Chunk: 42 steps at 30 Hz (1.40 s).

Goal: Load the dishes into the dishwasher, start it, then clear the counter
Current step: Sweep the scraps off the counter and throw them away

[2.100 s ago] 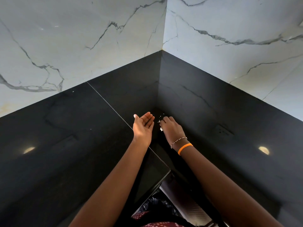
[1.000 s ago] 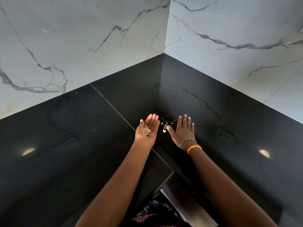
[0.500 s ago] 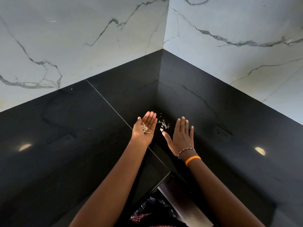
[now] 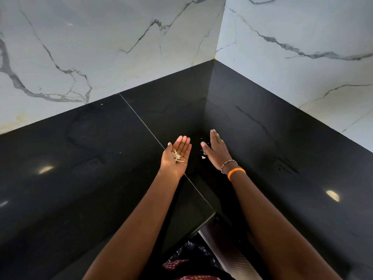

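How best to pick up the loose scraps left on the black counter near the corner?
Probably no pinch: the scraps are small, flat and scattered on the counter. Sweep them with the right hand, which stands on edge beside them, from the right toward the left hand, cupped palm up and already carrying pieces.

The right hand [image 4: 217,151] has been turned on edge, its fingers [image 4: 214,136] stretched toward 12 o'clock. Fewer crumbs [image 4: 203,153] are seen on the desk [image 4: 101,178]; more are cupped in the left hand [image 4: 177,156].
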Available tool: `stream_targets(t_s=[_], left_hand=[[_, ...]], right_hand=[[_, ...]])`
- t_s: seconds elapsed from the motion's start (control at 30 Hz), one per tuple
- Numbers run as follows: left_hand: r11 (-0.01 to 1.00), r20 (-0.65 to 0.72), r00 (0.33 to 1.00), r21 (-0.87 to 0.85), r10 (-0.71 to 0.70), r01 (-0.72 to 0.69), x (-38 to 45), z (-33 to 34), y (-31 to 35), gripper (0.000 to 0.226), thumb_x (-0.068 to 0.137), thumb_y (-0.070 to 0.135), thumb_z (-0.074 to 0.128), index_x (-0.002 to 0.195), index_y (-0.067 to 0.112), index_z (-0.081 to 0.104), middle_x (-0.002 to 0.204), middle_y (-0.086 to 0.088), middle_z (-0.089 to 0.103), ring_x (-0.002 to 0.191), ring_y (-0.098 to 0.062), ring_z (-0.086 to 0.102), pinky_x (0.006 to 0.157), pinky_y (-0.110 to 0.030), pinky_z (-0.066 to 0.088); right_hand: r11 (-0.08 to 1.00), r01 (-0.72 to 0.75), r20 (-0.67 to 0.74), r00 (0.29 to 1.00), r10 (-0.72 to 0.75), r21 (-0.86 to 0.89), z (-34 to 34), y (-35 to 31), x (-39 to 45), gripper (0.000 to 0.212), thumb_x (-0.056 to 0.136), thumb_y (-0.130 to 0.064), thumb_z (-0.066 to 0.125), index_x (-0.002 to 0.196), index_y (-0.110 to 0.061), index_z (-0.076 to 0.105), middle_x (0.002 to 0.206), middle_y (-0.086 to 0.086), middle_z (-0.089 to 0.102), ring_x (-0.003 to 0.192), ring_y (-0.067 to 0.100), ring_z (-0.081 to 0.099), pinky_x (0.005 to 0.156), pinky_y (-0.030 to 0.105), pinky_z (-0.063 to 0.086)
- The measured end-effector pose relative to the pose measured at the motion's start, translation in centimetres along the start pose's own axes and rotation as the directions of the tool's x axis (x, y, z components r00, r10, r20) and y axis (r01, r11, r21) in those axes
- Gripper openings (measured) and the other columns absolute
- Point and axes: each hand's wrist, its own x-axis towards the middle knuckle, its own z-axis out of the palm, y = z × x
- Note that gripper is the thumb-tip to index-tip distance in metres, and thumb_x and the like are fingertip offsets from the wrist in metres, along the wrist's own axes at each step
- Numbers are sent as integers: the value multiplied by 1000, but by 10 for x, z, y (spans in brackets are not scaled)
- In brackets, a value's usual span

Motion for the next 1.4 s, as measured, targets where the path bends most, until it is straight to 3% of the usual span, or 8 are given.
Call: stream_targets(t_s=[0.2,0.57,0.83,0.93,1.0,1.13,1.27,1.4], left_hand=[[1000,4,1000,8,-12,12,1,0,-3,46,103,29,29,95,1,64,80,-13,72,94,-22,65,91,-35,48],[998,-2,999,31,-48,48,0,2,-8,45,102,30,31,95,3,66,80,-12,73,89,-21,67,89,-33,50],[999,4,999,25,-43,42,-8,6,-7,45,102,29,30,93,3,65,87,-13,71,96,-21,65,92,-33,48],[999,14,999,14,-41,40,-10,8,-6,45,102,29,30,94,2,65,89,-13,70,102,-22,63,93,-34,48],[999,17,999,11,-45,45,-11,10,-8,46,102,29,29,93,1,65,84,-13,71,103,-22,63,91,-34,48],[997,46,996,10,-78,78,-15,15,-15,50,103,31,26,96,-1,64,92,-16,69,104,-25,62,92,-34,47],[996,76,994,-32,-82,85,-12,16,-17,51,103,31,23,108,-4,60,100,-16,65,106,-26,60,91,-36,46],[994,85,992,-49,-96,100,-11,18,-18,51,103,32,23,102,-1,62,112,-18,63,117,-27,56,96,-36,46]], right_hand=[[945,201,60,980,-192,-260,12,0,-18,57,100,-34,28,148,-11,7,158,3,4,146,14,-1,117,26,2],[907,97,-118,980,-158,-409,17,-28,-56,41,91,-11,52,131,-6,43,136,8,42,123,20,41,95,28,44],[868,105,-122,975,-186,-486,11,-39,-48,29,89,-8,56,117,-4,53,123,12,51,111,24,50,87,29,48],[927,-10,-177,982,-61,-376,3,-39,-39,20,87,-8,56,106,-6,62,111,11,61,103,26,58,83,29,48],[977,-195,-241,956,170,-82,-9,-33,-27,15,84,-9,59,94,-6,70,101,12,69,97,27,64,80,29,49],[719,-308,-21,912,409,623,-35,-34,-22,11,74,3,70,68,-6,72,91,18,71,91,25,68,91,32,52],[789,-79,-113,976,185,609,-43,-52,-40,12,73,5,71,83,1,73,84,17,70,84,23,68,88,35,55],[965,70,-226,974,-11,254,-43,-72,-51,14,77,-2,67,88,-6,75,90,10,72,88,18,66,84,29,54]])
